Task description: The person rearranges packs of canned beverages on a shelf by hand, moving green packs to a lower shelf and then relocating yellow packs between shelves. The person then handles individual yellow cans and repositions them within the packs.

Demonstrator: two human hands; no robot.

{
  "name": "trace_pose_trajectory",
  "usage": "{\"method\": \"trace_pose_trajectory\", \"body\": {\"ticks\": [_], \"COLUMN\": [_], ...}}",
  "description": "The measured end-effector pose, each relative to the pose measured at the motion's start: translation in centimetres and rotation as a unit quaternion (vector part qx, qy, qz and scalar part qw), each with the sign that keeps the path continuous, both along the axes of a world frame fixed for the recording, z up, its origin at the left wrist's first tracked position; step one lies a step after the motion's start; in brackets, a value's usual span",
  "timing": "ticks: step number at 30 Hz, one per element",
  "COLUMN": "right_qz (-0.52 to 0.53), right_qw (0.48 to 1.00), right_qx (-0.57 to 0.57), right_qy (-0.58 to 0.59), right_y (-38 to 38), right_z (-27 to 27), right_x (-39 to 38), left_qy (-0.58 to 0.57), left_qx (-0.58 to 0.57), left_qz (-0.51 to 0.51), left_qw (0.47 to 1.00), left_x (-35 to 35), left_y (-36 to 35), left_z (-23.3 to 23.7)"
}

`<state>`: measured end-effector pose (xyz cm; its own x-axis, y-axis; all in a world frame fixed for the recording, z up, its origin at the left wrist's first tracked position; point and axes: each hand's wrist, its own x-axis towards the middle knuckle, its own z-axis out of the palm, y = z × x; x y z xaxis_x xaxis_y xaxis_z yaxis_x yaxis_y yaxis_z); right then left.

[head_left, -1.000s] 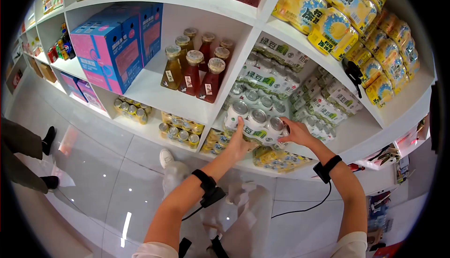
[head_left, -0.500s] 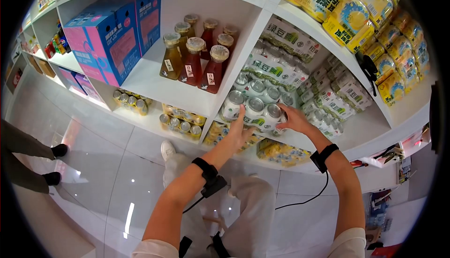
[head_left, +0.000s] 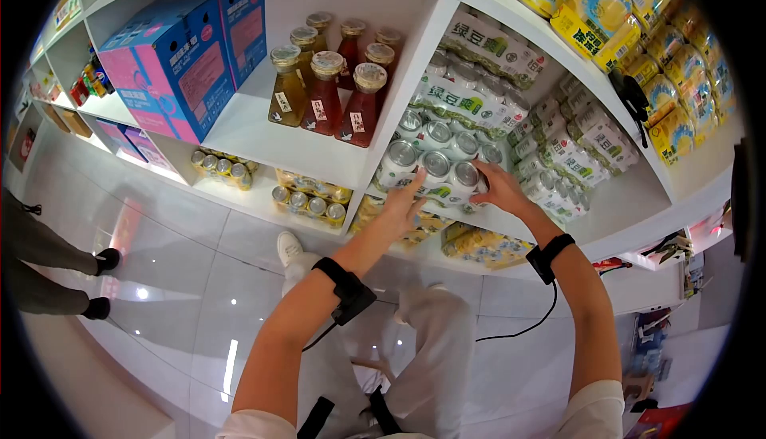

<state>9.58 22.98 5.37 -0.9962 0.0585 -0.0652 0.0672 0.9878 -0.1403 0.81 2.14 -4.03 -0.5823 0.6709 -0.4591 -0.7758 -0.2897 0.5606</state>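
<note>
White shrink-wrapped can pack [head_left: 435,175] sat at the shelf [head_left: 614,199] front, left hand [head_left: 401,209] and right hand [head_left: 501,187] spread flat against it, pinching nothing; seating it seemed the step, next needing an even two-sided push

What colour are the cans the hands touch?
The cans are white with green print and silver tops; the head view shows it best.

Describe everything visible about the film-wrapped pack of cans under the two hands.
The film-wrapped pack of white-and-green cans with silver tops sits at the front edge of the white shelf, tops toward the camera. Glossy clear film binds it. The left hand touches its front with outstretched fingers; the right hand lies over its right end. Behind it stand similar packs.
</note>
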Motion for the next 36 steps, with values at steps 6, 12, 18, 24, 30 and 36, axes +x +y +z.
{"method": "trace_pose_trajectory", "body": {"ticks": [6, 12, 18, 24, 30, 36], "right_qz": [0.002, -0.09, -0.173, -0.179, -0.185, -0.193], "right_qw": [0.996, 0.984, 0.977, 0.974, 0.974, 0.973], "right_qx": [-0.027, 0.005, -0.031, -0.012, 0.007, 0.02], "right_qy": [0.082, 0.155, 0.122, 0.136, 0.134, 0.125], "right_y": [-0.6, 0.8, -0.2, -0.4, -0.7, -0.7], "right_z": [0.5, -2.1, -3.2, -3.5, -3.2, -3.1], "right_x": [1.8, 4.4, 4.1, 3.9, 3.9, 3.8], "left_qy": [0.519, 0.855, 0.846, 0.862, 0.87, 0.868], "left_qx": [-0.264, -0.394, -0.508, -0.486, -0.47, -0.473], "left_qz": [-0.087, 0.133, 0.057, 0.095, 0.088, 0.093], "left_qw": [0.808, 0.311, 0.149, 0.106, 0.118, 0.118], "left_x": [0.9, 0.2, -1.0, -2.2, -2.3, -2.3], "left_y": [-2.1, -4.9, -4.7, -4.9, -5.0, -4.9], "left_z": [1.1, 6.5, 5.1, 4.0, 4.2, 4.0]}}
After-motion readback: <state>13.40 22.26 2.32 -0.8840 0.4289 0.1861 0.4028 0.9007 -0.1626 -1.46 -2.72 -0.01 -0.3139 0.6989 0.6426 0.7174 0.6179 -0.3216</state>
